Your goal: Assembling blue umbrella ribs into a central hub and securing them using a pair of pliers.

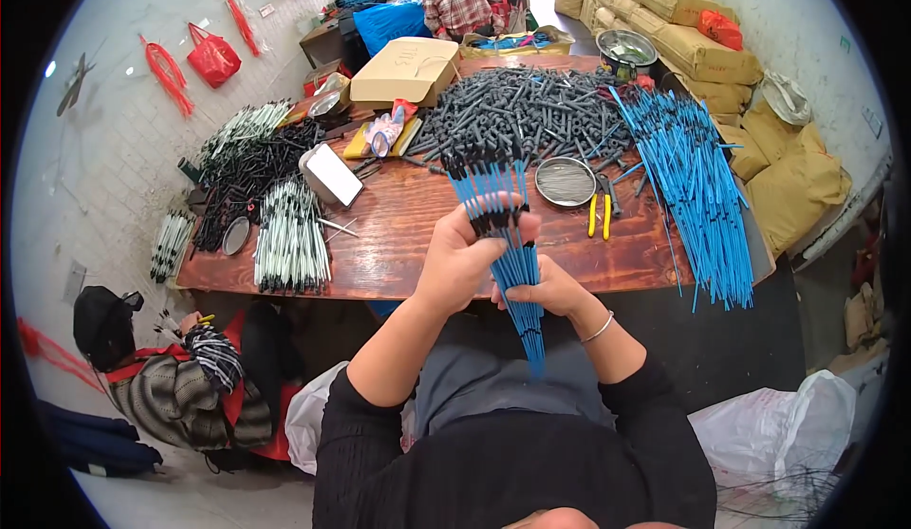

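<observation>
Gripping 1 bundle of blue rods (513, 267): 2 hands (459, 258) (554, 288), left higher, right seemingly wrapped behind.

The left hand (460, 259) is gripping a bundle of blue sticks (528, 325) with black ends, while the right hand (555, 288) is holding it lower down. On the wooden desk (399, 230), grey tubes (531, 102) are lying heaped at the far side, blue rods (697, 187) are spreading along the right, and yellow-handled pliers (606, 216) are resting beside a round dish (567, 204). At the left, a seated person (185, 387) is holding white sticks (171, 326).
</observation>
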Demonstrator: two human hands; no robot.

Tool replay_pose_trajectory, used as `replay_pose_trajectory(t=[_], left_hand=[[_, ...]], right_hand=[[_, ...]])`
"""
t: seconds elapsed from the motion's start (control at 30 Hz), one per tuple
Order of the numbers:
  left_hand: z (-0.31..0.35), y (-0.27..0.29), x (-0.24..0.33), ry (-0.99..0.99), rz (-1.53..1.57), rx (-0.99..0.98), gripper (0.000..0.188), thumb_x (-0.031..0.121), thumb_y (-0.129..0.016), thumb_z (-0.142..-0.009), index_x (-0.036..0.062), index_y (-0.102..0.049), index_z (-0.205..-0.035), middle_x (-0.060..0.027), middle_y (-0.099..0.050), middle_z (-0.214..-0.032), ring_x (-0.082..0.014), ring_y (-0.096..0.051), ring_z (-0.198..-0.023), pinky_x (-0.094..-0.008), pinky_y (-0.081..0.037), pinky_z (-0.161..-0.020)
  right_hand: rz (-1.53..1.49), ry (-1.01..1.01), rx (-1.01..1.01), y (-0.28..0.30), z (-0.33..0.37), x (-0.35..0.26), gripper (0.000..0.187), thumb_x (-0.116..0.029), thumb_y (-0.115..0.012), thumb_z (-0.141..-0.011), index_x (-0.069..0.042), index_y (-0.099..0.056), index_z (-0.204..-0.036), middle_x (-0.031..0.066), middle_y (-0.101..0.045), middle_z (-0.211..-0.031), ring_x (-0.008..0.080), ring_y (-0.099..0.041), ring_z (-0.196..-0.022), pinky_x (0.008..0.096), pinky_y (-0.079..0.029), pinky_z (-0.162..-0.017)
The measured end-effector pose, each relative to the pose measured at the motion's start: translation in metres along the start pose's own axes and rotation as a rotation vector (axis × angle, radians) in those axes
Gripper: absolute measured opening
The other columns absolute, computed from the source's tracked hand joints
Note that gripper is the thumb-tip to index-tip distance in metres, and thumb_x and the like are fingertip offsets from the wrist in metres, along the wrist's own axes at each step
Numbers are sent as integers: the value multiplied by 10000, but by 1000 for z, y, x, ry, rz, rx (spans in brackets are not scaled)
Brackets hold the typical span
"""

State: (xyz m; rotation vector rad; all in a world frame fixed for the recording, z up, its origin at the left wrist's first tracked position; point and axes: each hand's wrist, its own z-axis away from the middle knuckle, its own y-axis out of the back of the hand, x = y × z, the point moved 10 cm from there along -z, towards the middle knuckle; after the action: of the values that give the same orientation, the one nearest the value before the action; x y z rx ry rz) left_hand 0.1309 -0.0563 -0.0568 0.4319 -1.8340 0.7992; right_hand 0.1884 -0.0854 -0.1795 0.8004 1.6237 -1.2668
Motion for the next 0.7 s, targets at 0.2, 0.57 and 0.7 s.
replay_pose_trajectory(t=[0.2, 0.57, 0.7], left_hand=[[28, -22, 17, -80, -414, -41, 20, 6, -579, -803, 0, -577, -822, -97, -637, -744, -174, -613, -712, -314, -498, -701], [123, -16, -138, -335, -506, -564, 153, 19, -583, -842, -12, -634, -982, -113, -679, -963, -212, -654, -896, -316, -499, -820], [103, 30, -190, 75, -370, -223, 120, -17, -569, -841, -19, -637, -940, -117, -673, -943, -204, -650, -883, -317, -501, -812]], right_hand=[[695, 366, 125, -31, 18, -37, 274, -101, -726, -695, -36, -592, -925, 67, -648, -855, 196, -628, -780, 314, -496, -713], [1165, 386, 295, 40, 66, 97, 309, -112, -701, -676, -48, -608, -963, 118, -642, -911, 322, -612, -860, 373, -490, -776], [1415, -218, 287, 89, 88, 147, 302, -126, -693, -683, -45, -636, -968, 126, -651, -881, 313, -621, -832, 378, -493, -760]])
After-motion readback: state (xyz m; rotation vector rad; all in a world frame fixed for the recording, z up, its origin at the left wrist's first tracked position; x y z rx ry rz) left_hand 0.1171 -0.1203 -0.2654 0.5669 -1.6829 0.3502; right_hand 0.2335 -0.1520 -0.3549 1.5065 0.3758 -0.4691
